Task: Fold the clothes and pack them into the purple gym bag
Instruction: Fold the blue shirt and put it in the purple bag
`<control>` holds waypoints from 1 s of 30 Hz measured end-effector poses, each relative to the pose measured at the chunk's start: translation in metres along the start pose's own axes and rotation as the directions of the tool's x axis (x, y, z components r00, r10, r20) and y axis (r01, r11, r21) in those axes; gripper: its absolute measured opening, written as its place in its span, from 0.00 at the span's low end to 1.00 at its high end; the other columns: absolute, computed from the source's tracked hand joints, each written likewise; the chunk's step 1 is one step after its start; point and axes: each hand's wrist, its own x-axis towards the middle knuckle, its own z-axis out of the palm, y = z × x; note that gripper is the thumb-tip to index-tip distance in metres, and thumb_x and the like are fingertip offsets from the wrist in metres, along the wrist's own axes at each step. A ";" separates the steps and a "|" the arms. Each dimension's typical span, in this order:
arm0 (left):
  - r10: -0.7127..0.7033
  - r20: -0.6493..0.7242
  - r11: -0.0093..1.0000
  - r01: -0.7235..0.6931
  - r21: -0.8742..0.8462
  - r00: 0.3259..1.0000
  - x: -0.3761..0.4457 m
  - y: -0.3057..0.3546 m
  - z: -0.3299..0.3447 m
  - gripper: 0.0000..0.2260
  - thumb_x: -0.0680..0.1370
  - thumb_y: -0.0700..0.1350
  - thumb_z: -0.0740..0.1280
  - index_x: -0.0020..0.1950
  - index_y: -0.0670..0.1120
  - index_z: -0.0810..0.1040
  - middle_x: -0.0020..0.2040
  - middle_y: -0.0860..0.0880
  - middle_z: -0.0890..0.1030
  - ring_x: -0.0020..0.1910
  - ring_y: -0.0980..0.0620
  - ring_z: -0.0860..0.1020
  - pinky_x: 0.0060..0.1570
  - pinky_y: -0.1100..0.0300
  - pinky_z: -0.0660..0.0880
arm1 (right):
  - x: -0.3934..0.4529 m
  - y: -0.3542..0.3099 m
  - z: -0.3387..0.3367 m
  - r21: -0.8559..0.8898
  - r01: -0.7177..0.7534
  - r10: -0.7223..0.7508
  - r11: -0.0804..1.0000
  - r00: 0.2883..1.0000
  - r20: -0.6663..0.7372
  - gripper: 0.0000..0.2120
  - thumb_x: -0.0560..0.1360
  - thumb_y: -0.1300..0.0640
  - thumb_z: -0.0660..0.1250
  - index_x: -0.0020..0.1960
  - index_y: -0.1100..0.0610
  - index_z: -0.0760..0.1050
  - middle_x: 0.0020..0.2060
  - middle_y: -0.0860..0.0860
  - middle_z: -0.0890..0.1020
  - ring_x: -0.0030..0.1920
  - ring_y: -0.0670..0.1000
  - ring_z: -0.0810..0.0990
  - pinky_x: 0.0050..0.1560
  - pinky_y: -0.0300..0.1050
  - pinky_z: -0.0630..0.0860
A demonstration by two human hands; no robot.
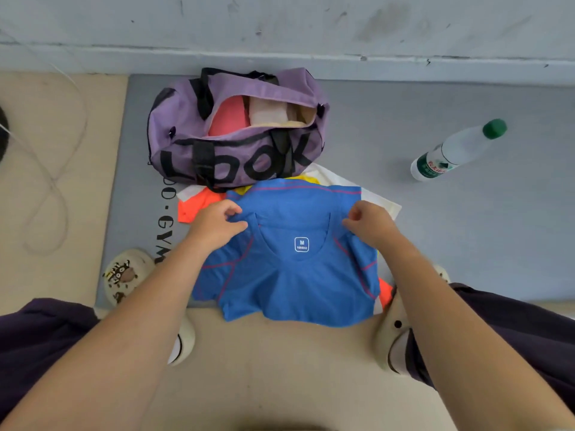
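A blue T-shirt (292, 281) with pink seams lies spread on the floor in front of me, its collar and size label facing up. My left hand (214, 227) pinches its left shoulder and my right hand (370, 222) pinches its right shoulder. Under it lie other clothes: an orange piece (193, 206), a yellow edge (306, 179) and a white piece (382, 200). Just beyond stands the purple gym bag (236, 132), unzipped, with a pink garment (231, 116) and a cream one (269, 112) inside.
A grey gym mat (435, 228) covers the floor up to the wall. A clear water bottle (457, 150) with a green cap lies on it at the right. My slippered feet (124, 275) flank the shirt. A thin cable (53, 181) loops at the left.
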 end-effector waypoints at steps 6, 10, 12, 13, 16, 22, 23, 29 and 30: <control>-0.021 0.041 1.000 0.021 0.016 0.999 0.015 -0.006 0.014 0.10 0.71 0.47 0.76 0.48 0.51 0.78 0.39 0.55 0.76 0.42 0.51 0.76 0.48 0.57 0.73 | 0.016 -0.004 0.018 0.080 0.066 -0.067 0.995 0.998 0.011 0.14 0.72 0.59 0.72 0.56 0.60 0.75 0.50 0.53 0.80 0.52 0.55 0.77 0.54 0.46 0.72; 0.001 0.082 1.000 -0.002 0.008 0.997 0.013 -0.006 0.013 0.08 0.73 0.47 0.75 0.40 0.47 0.78 0.36 0.53 0.77 0.39 0.51 0.75 0.44 0.55 0.72 | 0.022 0.002 0.019 -0.163 0.002 0.014 0.987 0.995 0.096 0.10 0.73 0.50 0.70 0.52 0.53 0.75 0.45 0.46 0.76 0.51 0.52 0.75 0.56 0.50 0.72; 0.013 0.115 0.995 -0.002 -0.097 0.993 0.012 -0.007 0.010 0.08 0.75 0.46 0.73 0.38 0.47 0.77 0.34 0.53 0.76 0.36 0.53 0.73 0.41 0.57 0.69 | 0.023 0.007 0.015 -0.171 0.008 0.015 0.985 0.991 0.134 0.10 0.74 0.50 0.70 0.40 0.53 0.73 0.36 0.47 0.74 0.44 0.54 0.74 0.45 0.47 0.70; 0.013 0.120 0.988 0.005 -0.153 0.993 0.012 -0.008 0.006 0.08 0.76 0.46 0.72 0.39 0.47 0.77 0.34 0.52 0.77 0.36 0.54 0.73 0.41 0.58 0.68 | 0.024 0.011 0.013 -0.085 0.016 -0.003 0.996 0.989 0.149 0.13 0.74 0.51 0.70 0.36 0.54 0.70 0.32 0.47 0.71 0.40 0.53 0.72 0.41 0.45 0.68; 0.003 0.030 0.944 0.007 -0.330 1.000 0.015 -0.007 -0.006 0.07 0.78 0.45 0.70 0.40 0.49 0.78 0.36 0.51 0.78 0.36 0.57 0.74 0.42 0.62 0.69 | 0.023 0.013 0.001 0.391 0.005 -0.046 0.920 0.994 0.095 0.12 0.76 0.53 0.70 0.38 0.59 0.73 0.32 0.48 0.72 0.36 0.48 0.69 0.38 0.43 0.67; -0.002 -0.069 0.958 -0.018 -0.285 0.998 0.036 0.006 -0.011 0.05 0.78 0.46 0.68 0.43 0.47 0.79 0.38 0.49 0.78 0.37 0.55 0.73 0.39 0.61 0.69 | 0.042 -0.001 -0.009 0.365 -0.008 -0.011 0.931 0.999 0.049 0.10 0.76 0.55 0.69 0.37 0.55 0.72 0.31 0.48 0.71 0.32 0.47 0.68 0.35 0.41 0.66; -0.003 -0.033 0.978 -0.004 -0.209 0.999 0.040 0.006 -0.009 0.05 0.78 0.46 0.68 0.44 0.45 0.79 0.38 0.48 0.79 0.37 0.53 0.73 0.39 0.61 0.69 | 0.046 0.001 -0.007 0.246 -0.016 -0.008 0.969 0.995 0.099 0.14 0.76 0.57 0.69 0.35 0.56 0.68 0.30 0.49 0.68 0.33 0.50 0.65 0.34 0.43 0.63; -0.008 -0.219 0.988 -0.026 -0.150 0.976 0.054 0.016 -0.018 0.07 0.78 0.48 0.64 0.41 0.49 0.74 0.32 0.54 0.71 0.31 0.55 0.69 0.34 0.58 0.65 | 0.065 -0.003 -0.012 0.260 0.058 -0.037 0.964 0.996 -0.086 0.08 0.76 0.55 0.68 0.39 0.54 0.74 0.31 0.48 0.72 0.34 0.48 0.69 0.32 0.32 0.66; -0.007 -0.250 0.988 -0.033 -0.153 0.968 0.054 0.018 -0.018 0.06 0.78 0.49 0.64 0.43 0.49 0.74 0.35 0.53 0.73 0.35 0.53 0.71 0.37 0.57 0.67 | 0.067 -0.005 -0.012 0.283 0.070 -0.040 0.957 0.993 -0.112 0.06 0.76 0.54 0.68 0.42 0.54 0.76 0.33 0.49 0.74 0.36 0.49 0.71 0.36 0.37 0.67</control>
